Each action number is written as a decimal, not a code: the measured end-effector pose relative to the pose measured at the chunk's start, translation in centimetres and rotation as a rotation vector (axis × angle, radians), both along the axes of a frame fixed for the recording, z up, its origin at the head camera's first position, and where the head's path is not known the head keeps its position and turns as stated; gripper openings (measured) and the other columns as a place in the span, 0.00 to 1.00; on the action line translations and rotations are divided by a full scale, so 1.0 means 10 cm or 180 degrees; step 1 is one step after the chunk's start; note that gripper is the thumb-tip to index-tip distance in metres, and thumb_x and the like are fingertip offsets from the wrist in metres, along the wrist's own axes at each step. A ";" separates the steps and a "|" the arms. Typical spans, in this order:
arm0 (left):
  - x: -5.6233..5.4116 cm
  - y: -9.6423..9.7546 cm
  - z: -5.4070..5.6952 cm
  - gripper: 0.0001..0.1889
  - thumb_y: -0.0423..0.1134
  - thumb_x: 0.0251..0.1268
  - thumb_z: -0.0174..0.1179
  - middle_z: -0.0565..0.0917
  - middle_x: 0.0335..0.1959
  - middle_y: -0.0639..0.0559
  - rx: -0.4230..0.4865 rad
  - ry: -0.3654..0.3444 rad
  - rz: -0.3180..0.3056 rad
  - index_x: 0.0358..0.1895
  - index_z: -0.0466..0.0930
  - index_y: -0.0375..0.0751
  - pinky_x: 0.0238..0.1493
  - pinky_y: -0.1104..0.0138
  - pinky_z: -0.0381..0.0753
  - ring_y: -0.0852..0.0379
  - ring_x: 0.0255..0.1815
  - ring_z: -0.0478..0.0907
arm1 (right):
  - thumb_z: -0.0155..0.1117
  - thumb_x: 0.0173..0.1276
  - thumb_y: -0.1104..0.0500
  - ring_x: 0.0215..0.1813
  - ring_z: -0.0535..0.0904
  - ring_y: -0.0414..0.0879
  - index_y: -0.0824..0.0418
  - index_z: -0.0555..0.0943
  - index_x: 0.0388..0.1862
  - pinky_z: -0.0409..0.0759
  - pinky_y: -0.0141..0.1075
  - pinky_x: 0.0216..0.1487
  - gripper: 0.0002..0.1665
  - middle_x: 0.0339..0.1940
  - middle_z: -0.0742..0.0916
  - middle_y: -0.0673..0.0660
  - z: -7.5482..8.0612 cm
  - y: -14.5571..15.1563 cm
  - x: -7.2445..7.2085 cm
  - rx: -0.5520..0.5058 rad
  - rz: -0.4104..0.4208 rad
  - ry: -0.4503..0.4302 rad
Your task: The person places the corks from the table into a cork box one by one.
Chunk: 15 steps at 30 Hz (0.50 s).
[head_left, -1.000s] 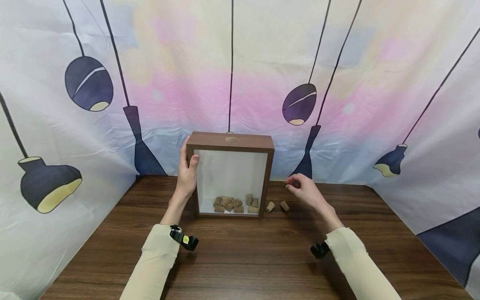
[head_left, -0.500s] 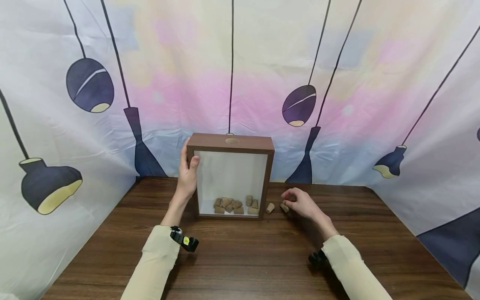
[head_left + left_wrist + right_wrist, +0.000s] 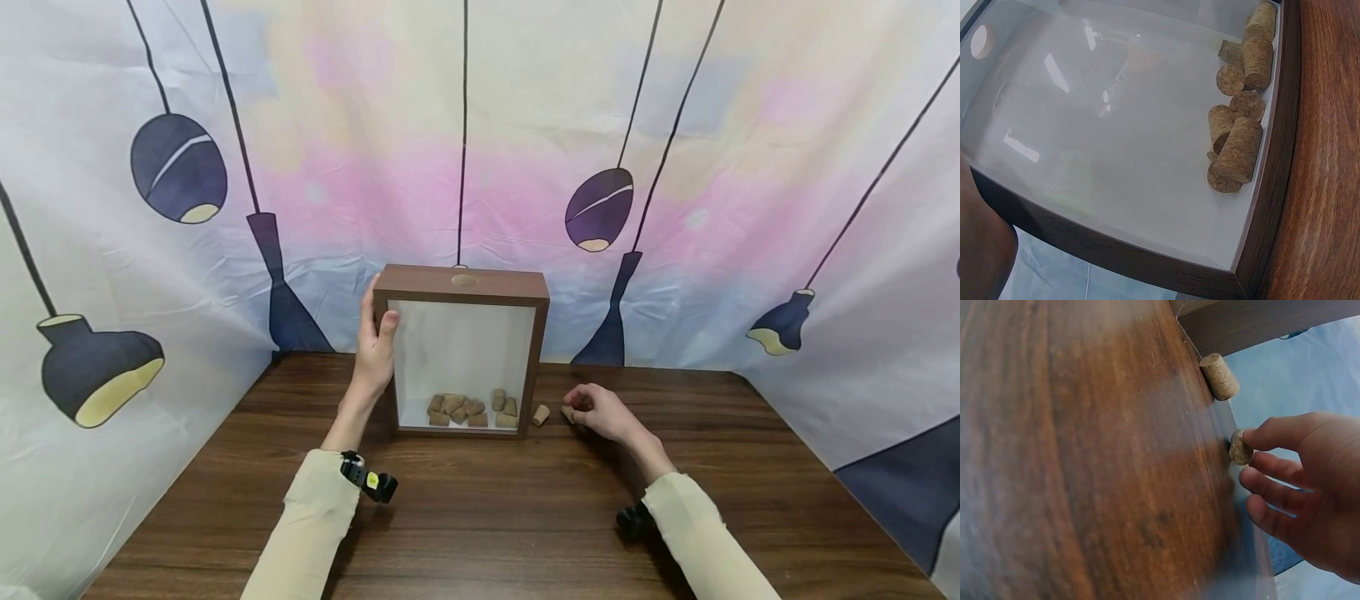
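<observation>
My left hand (image 3: pixel 372 358) grips the left side of a brown wooden shadow box (image 3: pixel 495 282), its thumb at the front edge. The box stands upright on the table, with a clear front and a round hole (image 3: pixel 982 42) in its top. Several corks (image 3: pixel 1239 150) lie along the bottom inside it. To the right of the box, my right hand (image 3: pixel 609 415) pinches a cork (image 3: pixel 1240 448) between thumb and index finger, down at the tabletop. Another cork (image 3: pixel 1220 377) lies between that one and the box.
The dark wood-grain table (image 3: pixel 480 517) spreads in front of the box and to both sides. Behind it hangs a pastel cloth (image 3: pixel 360 167) printed with lamps, which also covers the left and right sides.
My right hand has come down toward the table and taken the farther cork between thumb and finger. My left hand and the box have stayed in place.
</observation>
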<state>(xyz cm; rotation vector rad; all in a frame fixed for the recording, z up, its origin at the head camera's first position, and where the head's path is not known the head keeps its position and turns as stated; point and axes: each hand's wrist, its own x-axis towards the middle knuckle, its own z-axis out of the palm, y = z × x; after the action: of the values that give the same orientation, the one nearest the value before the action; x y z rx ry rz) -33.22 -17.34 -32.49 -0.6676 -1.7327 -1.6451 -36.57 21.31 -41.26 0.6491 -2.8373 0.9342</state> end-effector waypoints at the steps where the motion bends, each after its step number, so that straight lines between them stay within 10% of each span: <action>1: 0.00 0.00 0.00 0.40 0.58 0.77 0.47 0.41 0.82 0.42 -0.0002 0.0000 0.0001 0.80 0.43 0.41 0.77 0.43 0.44 0.45 0.82 0.36 | 0.65 0.67 0.64 0.43 0.81 0.47 0.62 0.82 0.45 0.77 0.42 0.44 0.08 0.42 0.85 0.57 0.00 -0.01 0.01 -0.0021 -0.0018 -0.0013; 15: -0.01 0.01 -0.01 0.39 0.55 0.78 0.47 0.41 0.82 0.43 0.0048 0.0026 -0.0049 0.80 0.43 0.41 0.74 0.47 0.50 0.48 0.79 0.44 | 0.65 0.68 0.64 0.35 0.80 0.45 0.62 0.81 0.46 0.77 0.40 0.36 0.09 0.46 0.84 0.60 0.10 0.00 0.06 -0.0166 -0.0122 -0.0035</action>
<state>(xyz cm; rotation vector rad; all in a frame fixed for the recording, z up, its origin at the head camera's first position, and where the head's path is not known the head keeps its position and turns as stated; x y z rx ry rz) -33.35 -17.29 -32.63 -0.6812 -1.7116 -1.6622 -35.96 21.31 -40.22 0.5837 -2.8138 1.0049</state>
